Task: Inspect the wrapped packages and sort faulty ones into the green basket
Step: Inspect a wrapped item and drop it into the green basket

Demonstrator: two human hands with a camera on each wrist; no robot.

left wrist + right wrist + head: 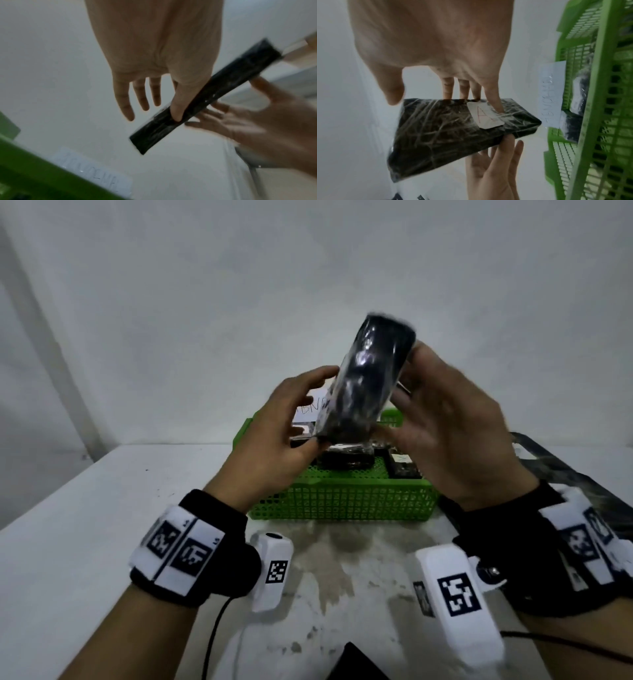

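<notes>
Both hands hold a black package wrapped in clear film [370, 381] upright in the air above the green basket [342, 501]. My left hand [301, 412] pinches its lower left edge between thumb and index; the thumb [180, 105] lies along the narrow side and the other fingers stand straight and apart. My right hand [445, 422] touches the other side with straight fingers [494, 102]; its thumb hangs free. The package [453, 132] carries a white label with a red letter A [485, 116]. Motion blurs the package [205, 97].
Black wrapped packages [346, 457] lie in the mesh basket [599, 108]. A white handwritten paper [551, 94] hangs at its far rim. More dark wrapped goods [565, 470] lie to the right. A black object [356, 662] sits at the stained white table's [102, 508] near edge.
</notes>
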